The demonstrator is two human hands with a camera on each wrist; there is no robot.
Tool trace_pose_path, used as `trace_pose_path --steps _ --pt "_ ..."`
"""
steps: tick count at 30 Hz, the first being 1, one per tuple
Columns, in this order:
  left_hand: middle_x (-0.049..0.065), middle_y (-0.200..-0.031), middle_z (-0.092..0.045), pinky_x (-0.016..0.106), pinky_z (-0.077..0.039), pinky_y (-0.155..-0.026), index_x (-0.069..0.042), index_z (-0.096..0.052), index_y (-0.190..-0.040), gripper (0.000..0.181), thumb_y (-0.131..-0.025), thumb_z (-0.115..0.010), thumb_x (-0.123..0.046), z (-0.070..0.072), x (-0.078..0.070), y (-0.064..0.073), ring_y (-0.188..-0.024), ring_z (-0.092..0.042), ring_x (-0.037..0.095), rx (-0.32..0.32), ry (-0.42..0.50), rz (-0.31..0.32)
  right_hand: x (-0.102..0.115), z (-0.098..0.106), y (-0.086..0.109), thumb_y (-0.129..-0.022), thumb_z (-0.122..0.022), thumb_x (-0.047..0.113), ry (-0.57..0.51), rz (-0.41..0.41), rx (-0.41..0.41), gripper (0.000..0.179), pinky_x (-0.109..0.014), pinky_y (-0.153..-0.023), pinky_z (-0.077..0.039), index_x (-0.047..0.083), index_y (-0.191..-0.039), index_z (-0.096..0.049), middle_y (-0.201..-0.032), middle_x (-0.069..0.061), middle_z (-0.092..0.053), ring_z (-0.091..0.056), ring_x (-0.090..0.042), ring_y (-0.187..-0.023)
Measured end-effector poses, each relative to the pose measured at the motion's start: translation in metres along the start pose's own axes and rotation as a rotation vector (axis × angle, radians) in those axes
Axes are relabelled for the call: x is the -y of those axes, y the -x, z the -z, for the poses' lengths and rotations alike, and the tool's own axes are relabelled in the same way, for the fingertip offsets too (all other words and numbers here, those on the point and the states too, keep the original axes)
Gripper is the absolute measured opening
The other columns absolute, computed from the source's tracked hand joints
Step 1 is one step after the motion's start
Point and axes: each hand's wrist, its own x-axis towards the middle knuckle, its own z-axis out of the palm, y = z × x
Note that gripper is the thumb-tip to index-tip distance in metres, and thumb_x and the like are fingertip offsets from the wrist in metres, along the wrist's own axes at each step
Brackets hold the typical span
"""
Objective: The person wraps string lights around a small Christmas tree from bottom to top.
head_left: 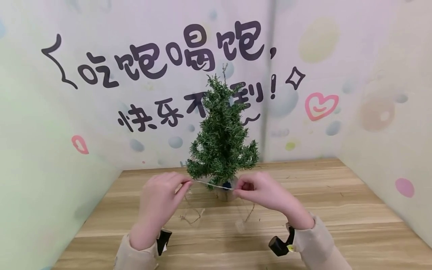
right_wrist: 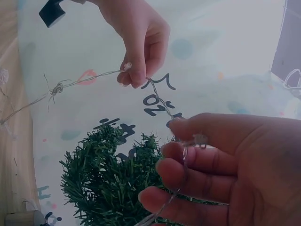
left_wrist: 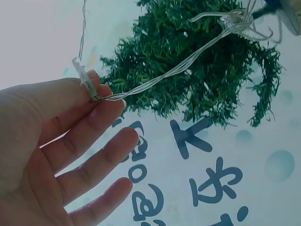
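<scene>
A thin string-light wire stretches between my two hands, in front of the lower branches of a small green artificial Christmas tree. My left hand pinches it between thumb and index finger, right beside a small clear bulb; its other fingers spread loosely. My right hand pinches the wire at the other end of this stretch, with another clear bulb by its thumb. In the right wrist view a twisted knot shows on the wire beyond the left hand. Loose strands hang below both hands.
The tree stands upright on a round wooden base, partly hidden by the wire, on a wood-grain table. Close behind it rises a printed wall with dark characters. Side walls flank the table. Both wrists wear black camera mounts.
</scene>
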Motion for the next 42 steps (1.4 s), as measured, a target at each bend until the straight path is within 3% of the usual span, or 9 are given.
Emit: trace_pose_path --steps 7,13,18,24,32,36,40,42 --pt "0.002 -0.081 -0.072 0.039 -0.052 -0.063 -0.011 -0.074 -0.086 0.008 -0.081 -0.077 -0.017 0.005 0.015 0.002 -0.066 -0.066 0.020 -0.021 -0.035 0.037 -0.002 0.003 0.001 -0.094 -0.064 0.032 -0.034 0.008 -0.004 0.017 -0.025 -0.048 -0.045 0.019 -0.084 -0.068 -0.063 0.006 -0.055 -0.050 -0.008 -0.051" --pt "0.008 -0.085 -0.073 0.039 -0.052 -0.057 -0.007 -0.075 -0.090 0.010 -0.082 -0.076 -0.014 0.011 0.040 0.005 -0.069 -0.069 0.027 -0.043 -0.054 0.110 -0.004 0.010 0.003 -0.090 -0.069 0.028 -0.005 -0.021 -0.045 0.010 -0.024 -0.052 -0.044 0.019 -0.085 -0.069 -0.067 0.010 -0.057 -0.049 -0.007 -0.056" --pt "0.010 -0.084 -0.073 0.040 -0.050 -0.053 -0.006 -0.075 -0.090 0.010 -0.084 -0.074 -0.013 0.019 0.052 0.007 -0.066 -0.069 0.027 -0.069 -0.056 0.159 -0.006 0.012 0.003 -0.089 -0.071 0.021 0.013 -0.008 -0.026 0.006 -0.025 -0.059 -0.048 0.016 -0.088 -0.070 -0.074 0.012 -0.061 -0.055 -0.007 -0.063" --pt "0.004 -0.078 -0.071 0.030 -0.041 -0.047 -0.008 -0.075 -0.091 0.008 -0.085 -0.073 -0.013 0.026 0.052 0.008 -0.058 -0.063 0.018 -0.124 -0.001 0.256 -0.009 0.016 0.003 -0.091 -0.068 0.018 0.020 -0.016 -0.042 0.005 -0.026 -0.063 -0.051 0.013 -0.090 -0.070 -0.078 0.009 -0.064 -0.059 -0.006 -0.069" --pt "0.004 -0.078 -0.070 0.020 -0.041 -0.055 -0.006 -0.072 -0.093 0.006 -0.089 -0.069 -0.008 0.027 0.050 0.007 -0.067 -0.064 0.018 -0.187 0.092 0.306 -0.009 0.018 0.004 -0.092 -0.066 0.014 0.009 0.028 -0.116 0.004 -0.028 -0.065 -0.052 0.014 -0.092 -0.070 -0.080 0.009 -0.064 -0.059 -0.007 -0.072" --pt "0.006 -0.077 -0.070 0.024 -0.042 -0.057 -0.005 -0.070 -0.092 0.004 -0.090 -0.067 -0.007 0.023 0.050 0.007 -0.067 -0.066 0.022 -0.204 0.102 0.325 -0.011 0.016 0.003 -0.091 -0.067 0.013 0.029 0.087 -0.181 0.004 -0.029 -0.067 -0.051 0.015 -0.092 -0.070 -0.082 0.010 -0.065 -0.060 -0.006 -0.074" --pt "0.006 -0.075 -0.069 0.033 -0.044 -0.054 -0.005 -0.069 -0.091 0.003 -0.090 -0.068 -0.007 0.020 0.051 0.006 -0.064 -0.066 0.021 -0.217 0.096 0.307 -0.016 0.015 0.001 -0.089 -0.069 0.010 0.074 0.153 -0.272 0.006 -0.029 -0.068 -0.051 0.014 -0.092 -0.071 -0.085 0.008 -0.067 -0.060 -0.005 -0.075" --pt "0.005 -0.074 -0.069 0.031 -0.046 -0.054 -0.005 -0.070 -0.091 0.003 -0.089 -0.069 -0.008 0.019 0.052 0.006 -0.062 -0.065 0.019 -0.218 0.092 0.297 -0.019 0.015 0.001 -0.088 -0.070 0.007 0.092 0.180 -0.321 0.008 -0.029 -0.068 -0.051 0.014 -0.092 -0.071 -0.086 0.007 -0.067 -0.060 -0.005 -0.076"
